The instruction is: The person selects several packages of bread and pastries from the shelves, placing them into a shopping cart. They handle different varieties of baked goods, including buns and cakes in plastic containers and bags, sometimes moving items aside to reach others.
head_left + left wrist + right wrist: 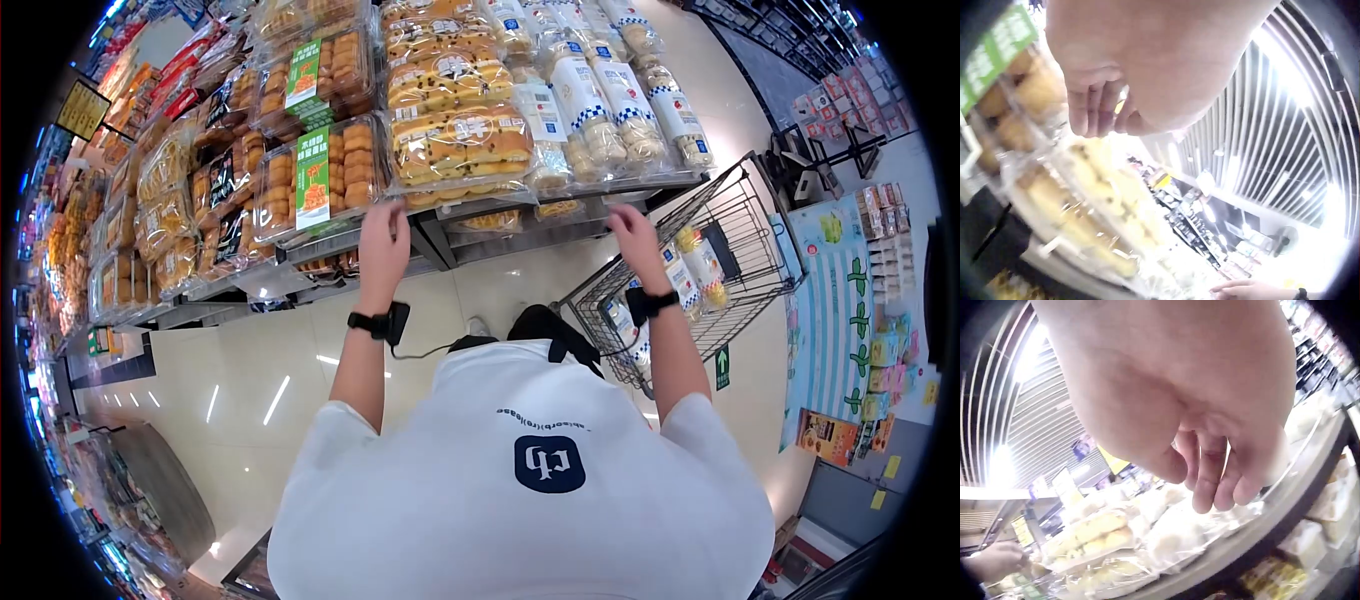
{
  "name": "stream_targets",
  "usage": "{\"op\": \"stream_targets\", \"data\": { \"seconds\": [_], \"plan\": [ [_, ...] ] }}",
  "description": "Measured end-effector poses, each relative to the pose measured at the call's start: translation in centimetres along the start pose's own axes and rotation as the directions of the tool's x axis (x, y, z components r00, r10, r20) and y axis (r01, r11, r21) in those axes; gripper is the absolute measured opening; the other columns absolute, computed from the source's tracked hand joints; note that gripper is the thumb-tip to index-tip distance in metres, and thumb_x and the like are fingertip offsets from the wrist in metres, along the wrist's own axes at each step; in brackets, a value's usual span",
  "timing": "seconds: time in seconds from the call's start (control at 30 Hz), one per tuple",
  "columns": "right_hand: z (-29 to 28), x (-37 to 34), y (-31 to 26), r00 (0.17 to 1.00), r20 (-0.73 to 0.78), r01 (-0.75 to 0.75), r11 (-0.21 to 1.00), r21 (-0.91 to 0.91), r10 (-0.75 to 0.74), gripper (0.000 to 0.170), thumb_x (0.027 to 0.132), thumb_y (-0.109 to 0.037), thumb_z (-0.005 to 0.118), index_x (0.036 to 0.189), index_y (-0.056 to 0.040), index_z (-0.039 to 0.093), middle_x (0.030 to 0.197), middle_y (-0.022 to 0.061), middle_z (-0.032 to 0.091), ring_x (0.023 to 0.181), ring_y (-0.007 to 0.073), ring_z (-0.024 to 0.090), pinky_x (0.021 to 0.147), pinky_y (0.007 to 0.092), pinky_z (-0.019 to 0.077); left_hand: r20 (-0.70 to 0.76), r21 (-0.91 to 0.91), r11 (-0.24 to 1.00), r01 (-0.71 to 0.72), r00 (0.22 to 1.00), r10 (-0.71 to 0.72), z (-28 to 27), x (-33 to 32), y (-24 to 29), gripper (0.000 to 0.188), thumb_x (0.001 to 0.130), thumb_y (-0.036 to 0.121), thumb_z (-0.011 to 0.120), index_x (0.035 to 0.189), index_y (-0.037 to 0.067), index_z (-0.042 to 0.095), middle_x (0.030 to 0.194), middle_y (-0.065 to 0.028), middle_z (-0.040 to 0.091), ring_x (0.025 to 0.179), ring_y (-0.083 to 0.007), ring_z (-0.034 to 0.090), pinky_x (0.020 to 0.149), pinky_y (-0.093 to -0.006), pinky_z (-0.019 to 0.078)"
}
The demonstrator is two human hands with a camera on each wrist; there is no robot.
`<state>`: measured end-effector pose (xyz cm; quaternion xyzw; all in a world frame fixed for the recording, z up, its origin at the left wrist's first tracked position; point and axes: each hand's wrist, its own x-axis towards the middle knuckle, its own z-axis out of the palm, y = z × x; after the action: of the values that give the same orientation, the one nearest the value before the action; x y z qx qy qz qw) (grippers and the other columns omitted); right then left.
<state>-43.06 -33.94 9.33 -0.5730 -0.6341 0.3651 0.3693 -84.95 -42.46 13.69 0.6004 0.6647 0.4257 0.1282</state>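
Fingers (1079,115) near glossy plastic-wrapped bread (460,140)

Left arm (360,376) and right arm (677,350) reach forward, well apart; left grip (383,243) and right grip (637,238) hang with loosely curled fingers (1207,487).

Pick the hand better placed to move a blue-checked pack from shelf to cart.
The right hand, probably: it looks empty and is nearer both the blue-checked packs and the cart. The left hand, also empty, is nearer the green-labelled box.
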Motion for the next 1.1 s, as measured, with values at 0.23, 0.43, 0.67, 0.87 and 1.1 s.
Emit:
{"op": "stream_targets", "data": {
  "seconds": [0.23, 0.43, 0.67, 0.87, 1.1],
  "plan": [
    [10.0, 13.3, -6.4, 0.996, 0.073, 0.05, 0.998, -0.039, -0.048, 0.059, 0.089, -0.044, 0.059, 0.117, 0.0078, 0.057, 0.105, 0.022, 0.065, 0.096, 0.0292, 0.064, 0.083, 0.0356, 0.0491, -0.002, 0.283, 0.956, 0.074, 0.997, -0.076, 4.4, 8.3, 0.0, 0.058, 0.09, 0.034, 0.058, 0.129, -0.007, 0.043, 0.114, -0.0329, 0.054, 0.105, -0.0477, 0.053, 0.094, -0.0489, 0.0425],
    [12.7, 17.0, -7.5, 0.909, 0.374, -0.164, 0.983, -0.087, 0.185, 0.086, 0.083, -0.066, 0.054, 0.112, 0.0152, 0.058, 0.106, 0.0274, 0.064, 0.099, 0.0344, 0.064, 0.084, 0.0362, 0.0483, 0.065, 0.356, 0.86, 0.365, 0.909, -0.412, 5.6, 11.0, 1.0, 0.073, 0.092, 0.044, 0.053, 0.138, -0.006, 0.028, 0.116, -0.0392, 0.051, 0.106, -0.0498, 0.054, 0.091, -0.0521, 0.0435],
    [12.1, 15.6, -9.6, 0.892, 0.427, -0.208, 0.973, 0.096, 0.148, 0.084, 0.079, -0.061, 0.066, 0.11, 0.0166, 0.058, 0.101, 0.022, 0.066, 0.095, 0.0257, 0.065, 0.077, 0.0325, 0.0502, -0.105, 0.368, 0.88, 0.3, 0.954, -0.282, 6.7, 10.5, 0.5, 0.062, 0.089, 0.034, 0.06, 0.135, 0.0, 0.036, 0.106, -0.0305, 0.053, 0.102, -0.0458, 0.053, 0.088, -0.0519, 0.0427],
    [13.2, 13.7, -9.5, 0.96, 0.278, -0.136, 0.935, 0.326, 0.043, 0.081, 0.081, -0.049, 0.07, 0.125, 0.0104, 0.038, 0.117, 0.0181, 0.056, 0.1, 0.0202, 0.059, 0.077, 0.0302, 0.0498, -0.23, 0.288, 0.936, 0.202, 0.963, -0.137, 6.0, 8.0, 3.0, 0.06, 0.087, 0.026, 0.063, 0.135, 0.0, 0.038, 0.105, -0.0258, 0.052, 0.096, -0.0435, 0.052, 0.086, -0.051, 0.0418],
    [5.7, 7.8, -15.4, 0.982, 0.095, 0.073, 0.789, 0.61, -0.164, 0.079, 0.085, -0.035, 0.073, 0.136, 0.0046, 0.028, 0.127, 0.017, 0.05, 0.113, 0.0192, 0.053, 0.091, 0.0303, 0.0472, -0.107, -0.626, 0.775, 0.08, 0.976, -0.188, 0.7, 7.4, 5.4, 0.066, 0.084, 0.033, 0.074, 0.13, -0.002, 0.042, 0.11, -0.0124, 0.057, 0.095, -0.0158, 0.057, 0.076, -0.0279, 0.0489]
  ]
}}
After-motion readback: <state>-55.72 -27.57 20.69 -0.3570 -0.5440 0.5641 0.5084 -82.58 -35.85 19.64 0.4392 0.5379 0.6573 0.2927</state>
